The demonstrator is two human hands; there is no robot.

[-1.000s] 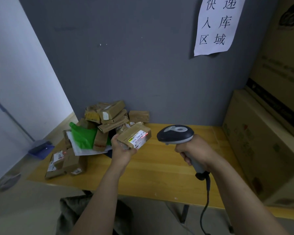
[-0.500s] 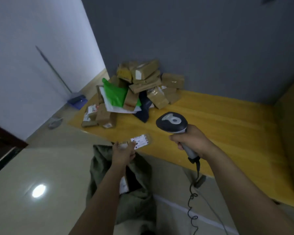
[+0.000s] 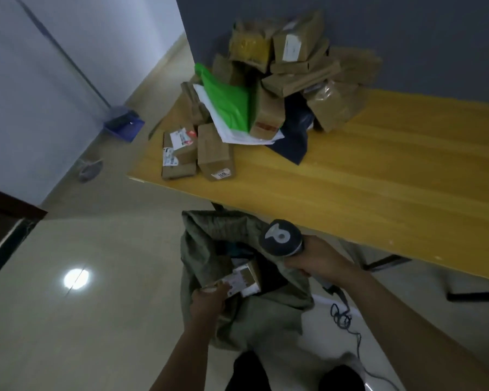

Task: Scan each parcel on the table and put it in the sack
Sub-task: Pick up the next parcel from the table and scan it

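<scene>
My left hand [image 3: 208, 301] grips a small brown parcel [image 3: 244, 279] with a white label, holding it inside the open mouth of the grey-green sack [image 3: 209, 249] on the floor. My right hand [image 3: 315, 259] grips the handle of a dark barcode scanner [image 3: 280, 237], held above the sack's right edge and just in front of the table edge. A heap of brown parcels [image 3: 291, 71] with a green bag [image 3: 227, 101] lies at the far left of the yellow table [image 3: 378, 170]. Two more brown boxes [image 3: 198, 150] sit near the table's left corner.
The scanner's cable [image 3: 343, 317] coils down to the pale tiled floor at my right. A blue dustpan [image 3: 123, 125] with a long handle leans on the white wall at left. Dark table legs [image 3: 474, 294] stand at right. My feet [image 3: 291, 373] show at the bottom.
My left hand has carried the labelled parcel from in front of the scanner over the table down into the sack's mouth. The view has tilted down to the floor. My right hand dropped lower with the scanner.
</scene>
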